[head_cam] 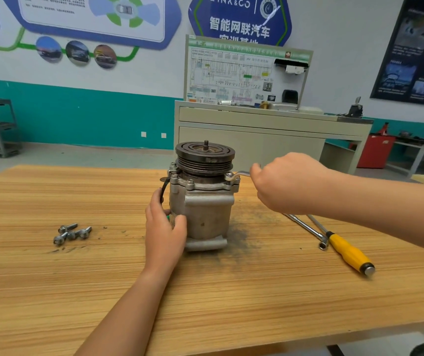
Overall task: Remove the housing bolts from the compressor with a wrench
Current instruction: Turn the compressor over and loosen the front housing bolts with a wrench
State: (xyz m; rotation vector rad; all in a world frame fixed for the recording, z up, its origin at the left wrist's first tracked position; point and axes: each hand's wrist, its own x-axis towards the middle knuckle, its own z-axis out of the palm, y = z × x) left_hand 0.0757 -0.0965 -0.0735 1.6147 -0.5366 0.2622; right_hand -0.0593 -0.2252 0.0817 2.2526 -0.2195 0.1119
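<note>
A grey metal compressor stands upright mid-table, its dark grooved pulley on top. My left hand grips the housing's left side, thumb on the front. My right hand holds the handle of a silver wrench, whose ring end sits on a bolt at the right of the upper flange. Further bolt heads show along the flange front and left. Several removed bolts lie loose on the table, left of the compressor.
On the wooden table, right of the compressor, lie a yellow-handled screwdriver and a chrome socket wrench. Dark grime marks the wood around the compressor's base. A beige training bench stands behind the table.
</note>
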